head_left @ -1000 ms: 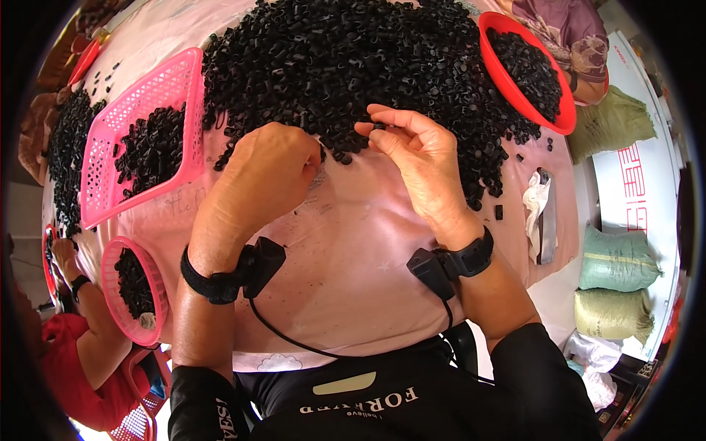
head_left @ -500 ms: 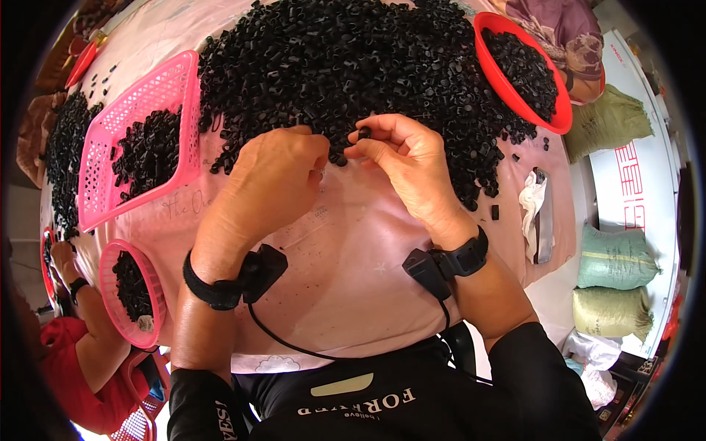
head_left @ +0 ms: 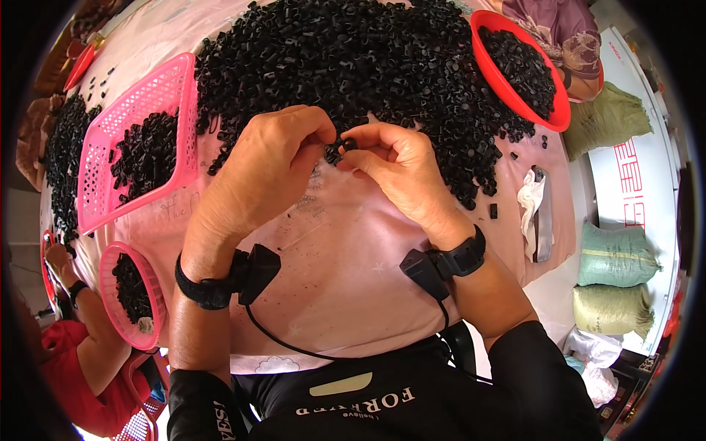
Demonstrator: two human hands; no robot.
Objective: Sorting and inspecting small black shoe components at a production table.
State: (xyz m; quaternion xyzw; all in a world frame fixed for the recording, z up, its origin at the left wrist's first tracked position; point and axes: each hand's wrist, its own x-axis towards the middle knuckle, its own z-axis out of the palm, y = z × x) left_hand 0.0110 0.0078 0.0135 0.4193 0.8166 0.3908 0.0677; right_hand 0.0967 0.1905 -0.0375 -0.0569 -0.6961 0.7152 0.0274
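Note:
At the near edge of a large heap of small black plastic pieces (head_left: 331, 59), my two hands meet almost fingertip to fingertip. Between its thumb and forefinger, my right hand (head_left: 404, 162) pinches one small black plastic piece (head_left: 349, 145) with a rounded end. My left hand (head_left: 268, 165) is closed, its fingers bent toward that piece. Whatever its fingertips grip is hidden behind the fingers. Both wrists carry a strap with a black box, and cables run down from the boxes.
A pink basket (head_left: 190, 132) with black pieces stands left, above a smaller round pink basket (head_left: 154, 294). A red basin (head_left: 562, 110) lies upper right, near another person. A cloth-wrapped tool (head_left: 543, 220) rests right. At left a person in a red sleeve (head_left: 81, 367) works; sacks (head_left: 618, 253) stand right.
My left hand has shifted right and its fingers now reach toward the right hand's fingertips. My right hand has moved slightly left and down, still pinching a black piece.

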